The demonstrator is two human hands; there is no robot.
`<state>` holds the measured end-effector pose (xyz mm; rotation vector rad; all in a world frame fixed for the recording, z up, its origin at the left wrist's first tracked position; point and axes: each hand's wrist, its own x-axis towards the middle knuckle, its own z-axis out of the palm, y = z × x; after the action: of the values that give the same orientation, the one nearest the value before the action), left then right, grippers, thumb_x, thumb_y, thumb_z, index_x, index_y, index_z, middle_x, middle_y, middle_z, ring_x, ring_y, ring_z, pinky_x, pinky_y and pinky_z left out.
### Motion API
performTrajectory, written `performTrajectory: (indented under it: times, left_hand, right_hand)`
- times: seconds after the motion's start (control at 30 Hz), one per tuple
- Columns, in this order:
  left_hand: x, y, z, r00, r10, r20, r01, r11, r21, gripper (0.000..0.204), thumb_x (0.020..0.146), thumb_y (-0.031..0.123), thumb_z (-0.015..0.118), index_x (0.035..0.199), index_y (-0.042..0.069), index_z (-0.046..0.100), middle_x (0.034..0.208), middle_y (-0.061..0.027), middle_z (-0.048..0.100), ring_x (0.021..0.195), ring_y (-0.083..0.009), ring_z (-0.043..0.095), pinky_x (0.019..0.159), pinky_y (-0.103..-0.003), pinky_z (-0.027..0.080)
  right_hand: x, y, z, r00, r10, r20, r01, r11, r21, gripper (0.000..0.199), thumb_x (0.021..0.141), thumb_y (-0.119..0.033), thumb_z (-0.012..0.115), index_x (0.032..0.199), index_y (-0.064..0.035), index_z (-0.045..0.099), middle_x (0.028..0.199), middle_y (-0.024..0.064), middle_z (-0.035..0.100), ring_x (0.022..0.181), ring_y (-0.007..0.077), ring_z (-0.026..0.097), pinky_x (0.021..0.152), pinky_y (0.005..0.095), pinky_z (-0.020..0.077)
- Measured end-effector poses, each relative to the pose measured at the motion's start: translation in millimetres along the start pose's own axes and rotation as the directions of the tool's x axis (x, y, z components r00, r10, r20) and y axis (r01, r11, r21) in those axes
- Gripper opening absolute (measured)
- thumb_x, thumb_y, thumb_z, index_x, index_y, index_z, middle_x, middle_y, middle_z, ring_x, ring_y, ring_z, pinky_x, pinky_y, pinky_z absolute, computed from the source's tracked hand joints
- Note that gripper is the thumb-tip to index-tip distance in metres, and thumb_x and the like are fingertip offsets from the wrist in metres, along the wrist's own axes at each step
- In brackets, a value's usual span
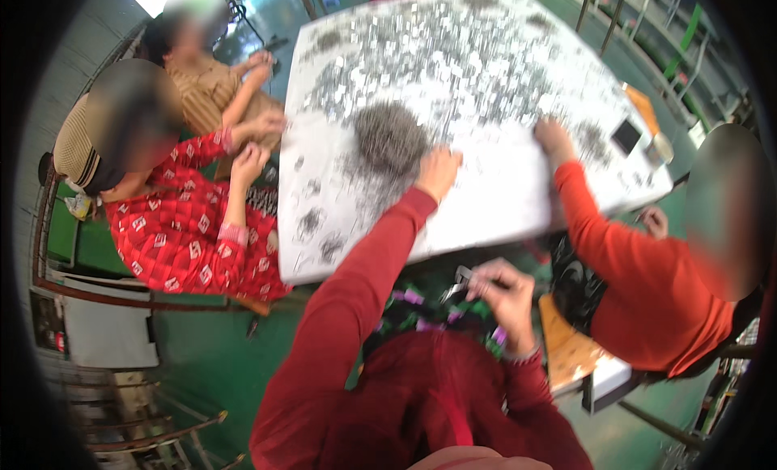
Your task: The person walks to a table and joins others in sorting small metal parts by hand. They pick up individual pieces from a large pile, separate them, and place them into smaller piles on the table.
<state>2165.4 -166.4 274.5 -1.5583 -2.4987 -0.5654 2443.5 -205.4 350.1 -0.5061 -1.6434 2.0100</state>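
My left arm reaches over the white table. At its end my left hand is at the tabletop just right of a dense round heap of fine, dark grey, wire-like pieces. Its fingers are curled together, and whatever they may hold is too blurred to see. Closer to my body, below the table's near edge, my right hand pinches a small shiny metal clip-like piece between thumb and fingers. Many small flat silvery pieces lie spread over the far part of the table.
On the left sits a person in a patterned red shirt, with another person in tan beyond. A person in an orange-red top reaches onto the table from the right. A dark square and a round tin stand near the right corner.
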Motion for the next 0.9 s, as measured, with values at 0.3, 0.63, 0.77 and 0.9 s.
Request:
performTrajectory:
  times: [0.3,0.63,0.77,0.9]
  left_hand:
    - [22.7,56.5,73.1,0.979,0.200,-0.020,-0.201,0.979,-0.026,0.007,0.076,0.000,0.053,0.081,-0.003,0.058,0.089,-0.0181,0.055,0.090,-0.0349,0.057,0.069,-0.043,0.052]
    - [-17.5,39.9,24.3,0.995,0.029,-0.091,-0.050,0.971,-0.236,0.014,0.078,0.002,0.050,0.091,0.001,0.046,0.090,-0.0176,0.052,0.092,-0.0356,0.053,0.072,-0.046,0.047]
    - [-46.5,29.6,-53.2,0.989,0.113,-0.094,-0.142,0.892,-0.429,0.010,0.084,0.003,0.048,0.093,-0.001,0.051,0.082,-0.0186,0.054,0.082,-0.0374,0.055,0.071,-0.045,0.044]
    - [-101.7,-2.9,-88.0,0.990,-0.079,-0.115,0.008,0.857,-0.515,0.013,0.086,0.012,0.055,0.092,0.004,0.065,0.081,-0.0147,0.058,0.083,-0.0343,0.056,0.073,-0.041,0.044]
  right_hand:
    - [-8.7,4.9,-6.8,0.998,0.033,-0.047,-0.027,0.992,0.123,0.012,0.076,0.015,0.063,0.085,0.0072,0.064,0.087,0.0114,0.062,0.070,0.0175,0.064,0.064,0.0258,0.0538]
    - [-2.7,-3.0,-0.9,0.998,0.039,0.053,-0.041,0.998,0.041,0.009,0.076,0.013,0.063,0.082,0.0065,0.065,0.084,0.0113,0.062,0.068,0.0162,0.062,0.061,0.0264,0.0512]
    - [-13.5,-18.2,0.9,0.986,-0.161,-0.035,0.152,0.972,-0.180,0.011,0.075,0.014,0.061,0.081,0.0053,0.064,0.081,0.0107,0.061,0.067,0.0146,0.061,0.061,0.0233,0.0510]
    - [-20.0,1.5,-5.4,0.997,-0.080,-0.001,0.080,0.995,-0.052,0.013,0.076,0.016,0.060,0.084,0.0061,0.063,0.084,0.0112,0.061,0.066,0.0147,0.060,0.060,0.0227,0.0494]
